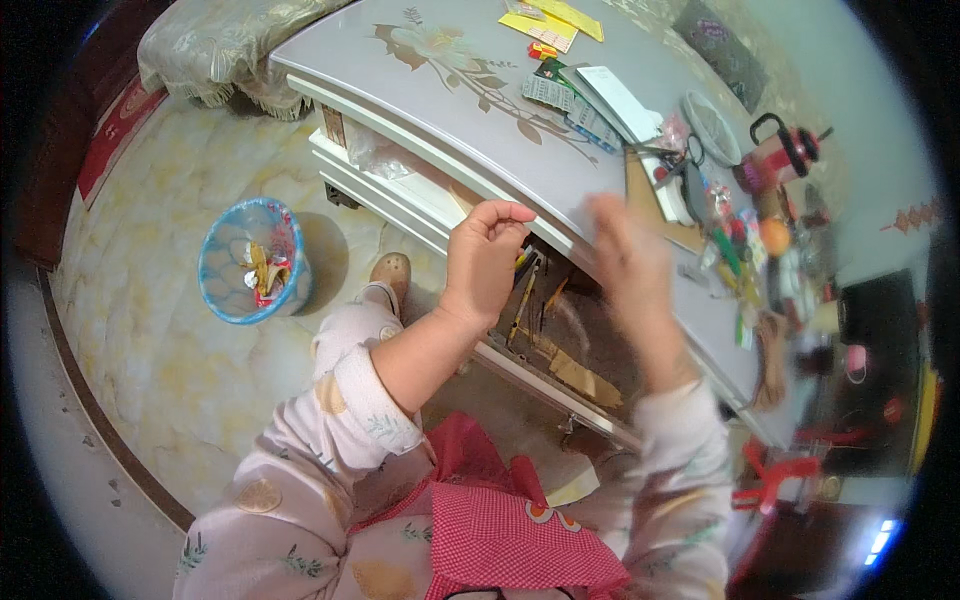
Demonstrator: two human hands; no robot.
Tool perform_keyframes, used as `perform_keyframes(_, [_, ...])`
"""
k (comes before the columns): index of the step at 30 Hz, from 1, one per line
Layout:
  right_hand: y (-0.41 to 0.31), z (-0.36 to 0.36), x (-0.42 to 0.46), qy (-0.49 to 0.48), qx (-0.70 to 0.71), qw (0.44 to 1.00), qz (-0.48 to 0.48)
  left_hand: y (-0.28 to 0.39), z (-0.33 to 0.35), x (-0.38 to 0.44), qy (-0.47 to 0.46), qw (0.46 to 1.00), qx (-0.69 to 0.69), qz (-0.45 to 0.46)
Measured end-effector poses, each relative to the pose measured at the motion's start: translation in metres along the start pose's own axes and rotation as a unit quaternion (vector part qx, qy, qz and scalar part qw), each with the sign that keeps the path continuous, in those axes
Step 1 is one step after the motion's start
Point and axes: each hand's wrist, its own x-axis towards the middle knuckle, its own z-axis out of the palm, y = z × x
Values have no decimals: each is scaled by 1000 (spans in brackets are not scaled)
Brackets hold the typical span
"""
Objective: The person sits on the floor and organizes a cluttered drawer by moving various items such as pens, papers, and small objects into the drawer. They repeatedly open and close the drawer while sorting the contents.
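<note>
My left hand (pixel 487 259) is raised over the front edge of an open drawer, its fingers curled in and the thumb near the index finger. Whether something small sits inside the curl is hidden. To its right, my right hand (pixel 630 262) is blurred by motion above the drawer and the tabletop's edge; its finger pose is unclear. Beneath both hands, the open drawer (pixel 607 431) holds a yellow pencil (pixel 523 307), several other slim pen-like items and a torn piece of brown cardboard (pixel 585 375).
The white table (pixel 480 142) bears medicine blister packs (pixel 547 93), a white box (pixel 619 101), scissors (pixel 694 150), a pink-lidded jug (pixel 780 157) and clutter at right. A blue wastebasket (pixel 212 300) stands on the floor at left. A red stool (pixel 780 472) is at right.
</note>
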Motion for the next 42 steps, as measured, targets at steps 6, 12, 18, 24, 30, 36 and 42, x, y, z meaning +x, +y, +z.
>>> perform_keyframes(6, [121, -3, 116, -55, -246, 967, 24, -1, 5, 4, -17, 998, -7, -60])
perform_keyframes(12, [140, 20, 141, -191, -268, 932, 150, 7, 10, 6, 0, 997, -28, -76])
perform_keyframes(18, [140, 20, 153, -295, -270, 903, 156, 9, 3, 5, -10, 996, -17, -85])
perform_keyframes(24, [111, 19, 151, -200, -312, 912, 174, 6, 3, 9, 17, 996, -16, -81])
perform_keyframes(30, [88, -26, 120, -57, -245, 961, 117, -3, 1, 10, -6, 999, -10, -33])
perform_keyframes(36, [-4, -90, -20, -143, -70, 987, -9, 7, -9, 6, 26, 998, 4, -64])
perform_keyframes(42, [-18, -63, -173, -283, -6, 947, 150, 3, -9, 5, -1, 999, 25, -38])
